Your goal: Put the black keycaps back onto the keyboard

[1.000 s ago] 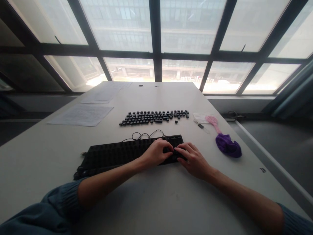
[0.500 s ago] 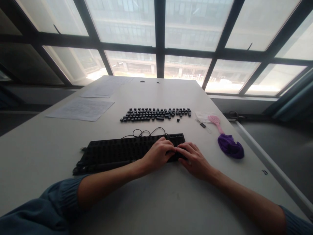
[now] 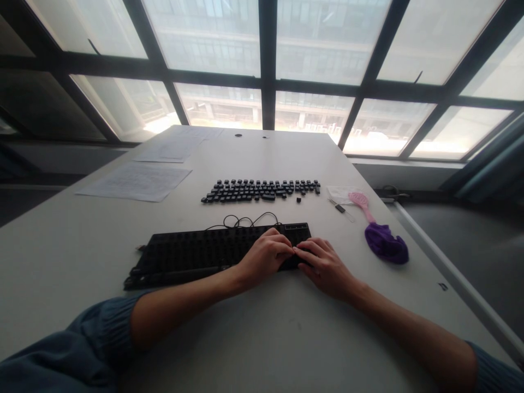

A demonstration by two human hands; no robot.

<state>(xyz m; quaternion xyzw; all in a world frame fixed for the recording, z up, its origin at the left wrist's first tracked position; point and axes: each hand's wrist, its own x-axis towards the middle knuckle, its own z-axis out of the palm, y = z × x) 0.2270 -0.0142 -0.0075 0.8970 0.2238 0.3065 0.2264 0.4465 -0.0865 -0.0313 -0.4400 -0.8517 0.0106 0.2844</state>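
A black keyboard (image 3: 196, 252) with its keycaps off over the left and middle lies on the white table. Over its right part, my left hand (image 3: 268, 254) has its fingers pinched together at something too small to make out. My right hand (image 3: 325, 267) rests at the keyboard's right end, its fingertips meeting those of my left hand; whatever they hold is hidden. Behind the keyboard, loose black keycaps (image 3: 249, 191) stand in rows, with a single keycap (image 3: 298, 200) a little in front of them. A thin black cable (image 3: 237, 221) loops behind the keyboard.
On the right lie a keycap puller (image 3: 339, 208), a white packet (image 3: 338, 194), a pink brush (image 3: 360, 202) and a purple cloth (image 3: 386, 244). Printed sheets (image 3: 137, 182) lie at the back left of the white table (image 3: 262, 333), before large windows.
The keyboard has shifted very slightly to the right. Both hands stay together over its right part, with only small finger movement.
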